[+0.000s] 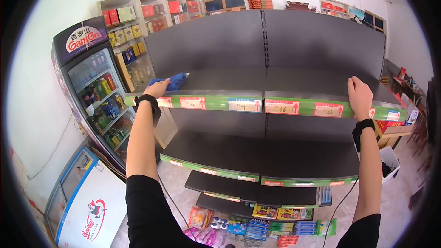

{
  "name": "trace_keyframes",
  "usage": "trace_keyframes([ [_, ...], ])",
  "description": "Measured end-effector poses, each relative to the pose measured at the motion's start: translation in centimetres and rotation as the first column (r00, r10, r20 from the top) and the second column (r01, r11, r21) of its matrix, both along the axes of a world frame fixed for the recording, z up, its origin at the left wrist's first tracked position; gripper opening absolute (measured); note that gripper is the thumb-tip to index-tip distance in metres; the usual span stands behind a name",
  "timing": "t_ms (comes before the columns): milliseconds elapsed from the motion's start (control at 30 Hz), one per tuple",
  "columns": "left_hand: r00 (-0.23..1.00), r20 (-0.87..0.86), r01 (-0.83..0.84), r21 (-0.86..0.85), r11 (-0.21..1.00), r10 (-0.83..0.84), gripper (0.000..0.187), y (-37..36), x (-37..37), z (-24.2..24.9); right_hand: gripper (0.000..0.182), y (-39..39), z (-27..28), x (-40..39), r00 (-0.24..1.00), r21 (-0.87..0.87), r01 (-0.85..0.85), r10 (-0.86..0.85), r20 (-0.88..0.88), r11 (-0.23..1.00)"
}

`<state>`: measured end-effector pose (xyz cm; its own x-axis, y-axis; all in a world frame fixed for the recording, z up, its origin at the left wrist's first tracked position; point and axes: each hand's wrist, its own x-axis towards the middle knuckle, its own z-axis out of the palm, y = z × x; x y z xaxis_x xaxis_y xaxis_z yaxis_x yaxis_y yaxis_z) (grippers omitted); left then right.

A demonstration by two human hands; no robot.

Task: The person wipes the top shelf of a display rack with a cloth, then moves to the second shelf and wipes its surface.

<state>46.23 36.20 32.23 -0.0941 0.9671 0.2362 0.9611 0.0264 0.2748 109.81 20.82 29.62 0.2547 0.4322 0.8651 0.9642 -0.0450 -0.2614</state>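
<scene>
Head view shows the left hand (158, 88) closed on a blue cloth (171, 81) that lies on the top shelf (239, 79), at its left end. The right hand (359, 97) grips the front edge of the same shelf near its right end — fingers curled over the green price strip (257, 104). To wipe well, I think the cloth should stay flat and go in long overlapping strokes toward the right hand, which steadies the body. Counted: 1 cloth, 2 hands, 6 price tags on this strip — 1 drinks fridge (94, 89) left of the shelf.
</scene>
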Motion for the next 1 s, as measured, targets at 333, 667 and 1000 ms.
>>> trace_keyframes([
  [333, 0.963, -0.231, -0.142, -0.012, 0.990, 0.136, 0.050, 3.0, -8.8, -0.3, 0.032, 0.5, 0.1, 0.3, 0.994, -0.057, 0.026, -0.032, -0.108, 0.998],
  [667, 0.984, -0.179, -0.003, -0.014, 1.000, 0.000, 0.056, 10.4, -21.7, -2.6, 0.036, 0.9, 0.0, 1.1, 0.991, -0.106, 0.024, -0.038, -0.130, 0.994],
  [1000, 0.994, -0.077, 0.085, 0.036, 0.996, -0.082, 0.053, 7.7, -18.2, -0.9, 0.037, 1.7, -0.4, 2.7, 0.979, -0.098, -0.053, 0.032, -0.202, 0.994],
])
